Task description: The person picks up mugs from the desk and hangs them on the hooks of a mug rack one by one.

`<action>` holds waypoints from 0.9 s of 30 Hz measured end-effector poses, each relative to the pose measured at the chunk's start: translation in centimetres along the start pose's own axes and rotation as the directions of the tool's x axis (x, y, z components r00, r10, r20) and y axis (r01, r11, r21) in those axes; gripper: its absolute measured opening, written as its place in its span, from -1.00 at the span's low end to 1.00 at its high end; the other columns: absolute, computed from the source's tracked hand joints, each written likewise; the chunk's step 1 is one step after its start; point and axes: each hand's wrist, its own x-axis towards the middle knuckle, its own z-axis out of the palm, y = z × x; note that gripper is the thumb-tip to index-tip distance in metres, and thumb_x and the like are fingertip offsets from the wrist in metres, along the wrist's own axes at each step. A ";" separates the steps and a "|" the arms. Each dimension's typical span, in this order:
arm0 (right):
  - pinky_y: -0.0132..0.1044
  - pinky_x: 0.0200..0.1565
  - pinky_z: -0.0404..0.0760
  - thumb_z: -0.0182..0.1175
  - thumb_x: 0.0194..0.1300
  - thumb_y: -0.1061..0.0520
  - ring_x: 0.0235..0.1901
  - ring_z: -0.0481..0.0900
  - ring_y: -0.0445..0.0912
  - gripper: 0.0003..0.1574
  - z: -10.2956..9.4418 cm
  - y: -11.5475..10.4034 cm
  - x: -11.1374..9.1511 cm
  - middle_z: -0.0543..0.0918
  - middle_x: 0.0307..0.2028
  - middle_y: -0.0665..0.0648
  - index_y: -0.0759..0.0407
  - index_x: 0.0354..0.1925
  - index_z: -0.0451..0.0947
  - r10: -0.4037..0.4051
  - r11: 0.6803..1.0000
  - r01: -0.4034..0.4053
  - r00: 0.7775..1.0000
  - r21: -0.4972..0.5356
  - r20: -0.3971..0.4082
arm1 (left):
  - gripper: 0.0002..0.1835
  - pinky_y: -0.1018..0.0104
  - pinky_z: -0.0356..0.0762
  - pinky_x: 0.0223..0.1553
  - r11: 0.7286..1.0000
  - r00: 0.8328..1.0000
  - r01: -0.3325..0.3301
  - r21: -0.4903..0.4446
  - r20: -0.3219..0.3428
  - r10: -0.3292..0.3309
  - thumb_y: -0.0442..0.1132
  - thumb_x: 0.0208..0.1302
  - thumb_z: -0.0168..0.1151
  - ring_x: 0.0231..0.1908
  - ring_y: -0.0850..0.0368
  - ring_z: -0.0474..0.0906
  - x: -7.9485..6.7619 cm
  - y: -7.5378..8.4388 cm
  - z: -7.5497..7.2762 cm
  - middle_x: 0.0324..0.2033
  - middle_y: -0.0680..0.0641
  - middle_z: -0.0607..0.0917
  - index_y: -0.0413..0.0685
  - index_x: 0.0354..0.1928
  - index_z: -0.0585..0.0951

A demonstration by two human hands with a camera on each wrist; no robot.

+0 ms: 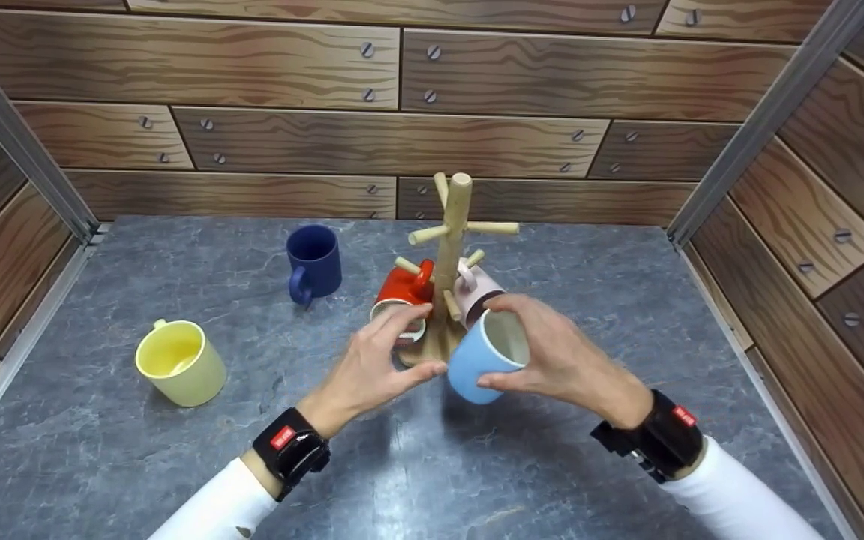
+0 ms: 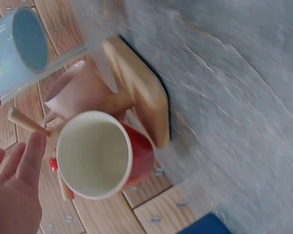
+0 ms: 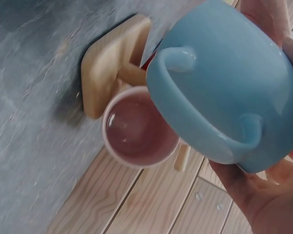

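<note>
In the head view, my right hand [image 1: 567, 364] grips a light blue mug [image 1: 471, 367] around its rim, thumb on the near side and fingers on the far side. The mug is tilted, and its handle shows in the right wrist view, facing that camera. My left hand [image 1: 364, 367] is held out with thumb and fingers apart, nothing between them, thumb tip close to the blue mug. Just ahead is a wooden mug tree [image 1: 456, 217]. A red mug [image 1: 404, 283] hangs on its left side, a pale pink mug [image 1: 486, 289] on its right, both with mouths angled downward.
A dark blue mug [image 1: 319, 262] stands upright at the back, left of the tree. Farther left and nearer stands a yellow mug [image 1: 196, 375]. Wood-patterned walls [image 1: 289, 142] enclose the grey tabletop [image 1: 267, 480] at the back and sides.
</note>
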 end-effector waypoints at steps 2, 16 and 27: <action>-0.11 -0.05 0.71 0.64 -0.07 -0.31 -0.01 0.64 0.01 0.16 0.3 -0.3 0.3 0.63 0.12 0.18 0.24 0.30 0.42 -0.039 0.999 0.038 0.999 0.011 0.009 | -0.17 0.17 0.67 0.10 0.995 0.998 0.051 -0.091 0.044 -0.048 0.03 0.22 0.54 0.18 -0.12 0.62 0.1 0.2 0.3 0.28 -0.21 0.54 -0.21 0.42 0.44; -0.10 0.19 0.60 0.63 0.01 -0.24 0.14 0.58 -0.03 0.08 2.3 -1.7 1.8 0.60 0.16 0.13 0.25 0.30 0.42 -0.237 0.971 0.237 0.971 0.008 0.034 | 0.08 0.22 0.59 0.20 0.926 0.951 0.272 -0.262 0.219 -0.217 0.03 0.06 0.65 0.18 0.12 0.62 0.8 0.8 1.2 0.34 -0.01 0.52 0.01 0.57 0.25; -0.08 0.32 0.52 0.67 -0.06 -0.20 0.29 0.52 0.06 0.18 3.1 -1.6 2.0 0.54 0.29 0.20 0.28 0.35 0.37 -0.324 0.946 0.323 0.946 0.033 0.028 | 0.18 0.17 0.57 0.20 0.965 0.970 0.178 -0.191 0.199 -0.139 0.09 0.01 0.64 0.20 0.15 0.56 0.9 0.8 1.2 0.35 0.06 0.53 0.04 0.61 0.16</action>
